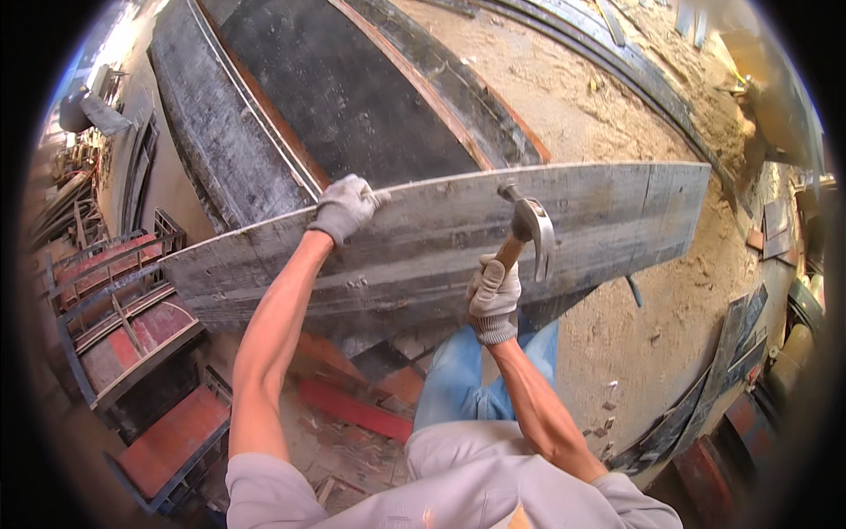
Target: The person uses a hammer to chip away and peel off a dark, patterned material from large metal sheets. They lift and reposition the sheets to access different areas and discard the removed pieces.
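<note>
A long grey panel stands on edge across the middle of the head view, in front of my body. My left hand, in a grey knit glove, grips the panel's top edge left of its middle. In my gloved right hand is a claw hammer, held by its wooden handle. The hammer's head is up in front of the panel's face, its claw curving down to the right. Whether the hammer touches the panel, I cannot tell. Beyond the panel lie large dark boards with rust-brown edges.
Red-and-black metal frames are stacked at the left. A red bar lies among scraps near my legs. Sandy ground stretches to the right, with long dark strips and cylinders along its edge. More long metal strips lie at the far right.
</note>
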Motion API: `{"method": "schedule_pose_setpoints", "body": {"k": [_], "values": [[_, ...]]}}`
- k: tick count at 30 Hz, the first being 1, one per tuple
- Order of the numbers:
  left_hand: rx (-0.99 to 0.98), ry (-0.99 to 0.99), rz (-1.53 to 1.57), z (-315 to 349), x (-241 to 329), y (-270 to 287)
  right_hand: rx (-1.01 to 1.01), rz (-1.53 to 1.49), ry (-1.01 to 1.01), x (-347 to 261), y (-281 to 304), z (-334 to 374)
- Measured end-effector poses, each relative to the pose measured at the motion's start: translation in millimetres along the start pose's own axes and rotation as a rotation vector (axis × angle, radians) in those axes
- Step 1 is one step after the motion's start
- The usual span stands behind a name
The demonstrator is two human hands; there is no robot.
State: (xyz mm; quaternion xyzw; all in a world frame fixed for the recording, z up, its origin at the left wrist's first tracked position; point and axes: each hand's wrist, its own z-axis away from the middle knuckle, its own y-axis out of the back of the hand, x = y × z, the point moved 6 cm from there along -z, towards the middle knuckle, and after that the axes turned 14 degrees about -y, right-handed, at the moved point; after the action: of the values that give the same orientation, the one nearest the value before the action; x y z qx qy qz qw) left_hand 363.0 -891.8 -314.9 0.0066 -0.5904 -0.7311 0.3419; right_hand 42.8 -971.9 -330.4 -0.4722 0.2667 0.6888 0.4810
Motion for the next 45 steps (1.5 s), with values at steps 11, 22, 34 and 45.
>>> {"method": "schedule_pose_setpoints", "body": {"k": [11,22,34,45], "values": [[-0.066,0.004,0.026,13.5,7.8,0.7,-0.054,0.652,0.215,-26.3,-9.2,12.8],[0.033,-0.054,0.07,34.6,19.6,-2.4,-0.087,0.794,-0.094,-20.0,13.0,3.7],[-0.563,-0.051,0.054,10.6,70.1,-82.7,0.325,0.106,-0.717,18.9,156.1,66.7],[-0.608,0.214,0.366,-13.2,71.2,-182.5,0.559,-0.323,-0.925,80.9,226.2,74.6]]}}
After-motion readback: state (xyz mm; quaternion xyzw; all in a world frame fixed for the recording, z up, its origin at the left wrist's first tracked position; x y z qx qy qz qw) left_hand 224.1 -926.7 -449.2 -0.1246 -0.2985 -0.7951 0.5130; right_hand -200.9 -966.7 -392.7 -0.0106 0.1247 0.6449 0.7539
